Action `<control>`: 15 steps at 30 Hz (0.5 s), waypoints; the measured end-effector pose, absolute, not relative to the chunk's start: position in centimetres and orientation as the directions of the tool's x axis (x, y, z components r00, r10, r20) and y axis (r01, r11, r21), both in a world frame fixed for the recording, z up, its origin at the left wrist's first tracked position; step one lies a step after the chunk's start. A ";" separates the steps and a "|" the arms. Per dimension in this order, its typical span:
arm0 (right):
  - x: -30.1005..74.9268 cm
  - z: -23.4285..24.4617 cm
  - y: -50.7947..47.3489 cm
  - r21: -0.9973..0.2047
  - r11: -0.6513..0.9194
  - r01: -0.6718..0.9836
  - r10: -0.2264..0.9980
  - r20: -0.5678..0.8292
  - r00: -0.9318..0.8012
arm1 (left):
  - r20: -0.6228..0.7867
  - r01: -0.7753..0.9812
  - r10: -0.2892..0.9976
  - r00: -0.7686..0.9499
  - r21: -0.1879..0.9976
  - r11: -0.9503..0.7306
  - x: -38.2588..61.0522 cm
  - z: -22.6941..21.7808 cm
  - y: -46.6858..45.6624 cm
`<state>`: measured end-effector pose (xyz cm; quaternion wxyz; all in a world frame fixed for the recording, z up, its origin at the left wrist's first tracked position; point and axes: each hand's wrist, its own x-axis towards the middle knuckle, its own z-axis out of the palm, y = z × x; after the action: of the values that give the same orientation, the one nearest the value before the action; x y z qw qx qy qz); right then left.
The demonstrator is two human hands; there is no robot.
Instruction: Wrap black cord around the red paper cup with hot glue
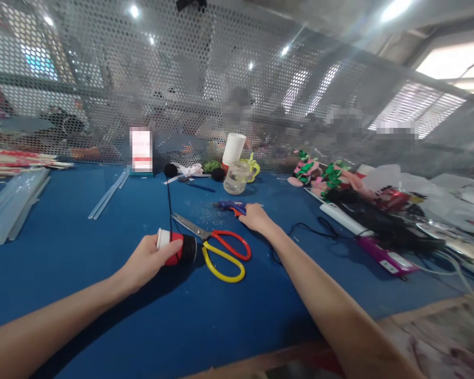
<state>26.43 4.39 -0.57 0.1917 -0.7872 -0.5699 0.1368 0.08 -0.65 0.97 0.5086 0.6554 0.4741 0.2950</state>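
Observation:
My left hand [152, 258] is closed around a paper cup [165, 238] that lies on its side, white at the rim, red in the middle, with black cord wound at its far end [188, 249]. A black strand runs from it up to a black ball [170, 170]. My right hand [256, 217] grips the handle of a blue glue gun [229, 205] with an orange trigger; its nozzle points left. Between my hands lie scissors [205, 235] with one red and one yellow handle, blades slightly apart.
Glue sticks [18, 208] lie at the left. At the back stand a lit phone [141, 150], a stack of white cups [234, 147] and a clear jar [236, 179]. Craft flowers [306, 168], a purple power strip [385, 256] and cables crowd the right. Perforated mesh closes off the back.

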 end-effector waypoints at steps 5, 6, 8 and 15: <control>26.2 -0.2 3.9 -0.596 -0.281 0.752 0.926 0.039 0.376 | -0.095 0.323 0.911 0.401 0.945 -0.043 -0.1 1.0 -0.7; 26.2 0.2 3.7 -0.637 -0.257 0.727 0.925 0.056 0.377 | -0.096 0.327 0.911 0.400 0.944 -0.044 -0.2 1.0 -0.7; 26.0 1.3 3.1 -0.719 -0.188 0.669 0.936 0.076 0.345 | -0.099 0.338 0.913 0.396 0.940 -0.045 -0.1 1.0 -0.8; 22.5 4.6 -1.3 -0.885 0.048 0.463 0.998 0.058 0.007 | -0.066 0.416 0.920 0.387 0.903 -0.110 -0.3 1.1 -0.5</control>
<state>22.45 -1.31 4.57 0.3853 -0.5960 -0.6128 0.3476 -0.30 -0.47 1.07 0.4616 0.6932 0.4817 0.2729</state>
